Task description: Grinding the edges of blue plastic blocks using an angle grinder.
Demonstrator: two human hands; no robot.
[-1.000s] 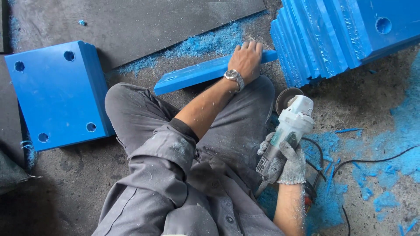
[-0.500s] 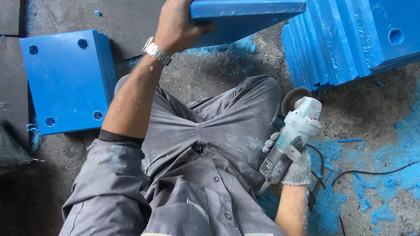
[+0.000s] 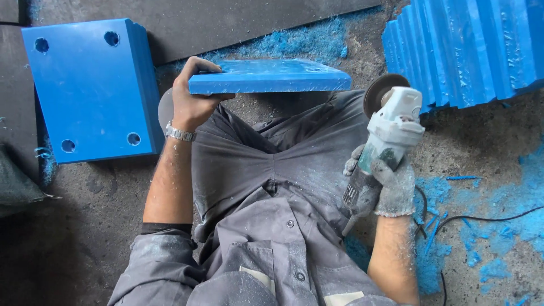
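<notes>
Grinding is about to start: the bare left hand point(image 3: 191, 101) grips a blue plastic plate point(image 3: 269, 76) level over the knees, while the gloved right hand point(image 3: 385, 182) clenches an angle grinder point(image 3: 384, 139), its disc just right of the plate's edge.

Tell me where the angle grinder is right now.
The white angle grinder is on the right of the head view, gripped by the gloved right hand beside the person's right thigh, its disc pointing toward the leaning stack of blue plastic plates.
</notes>
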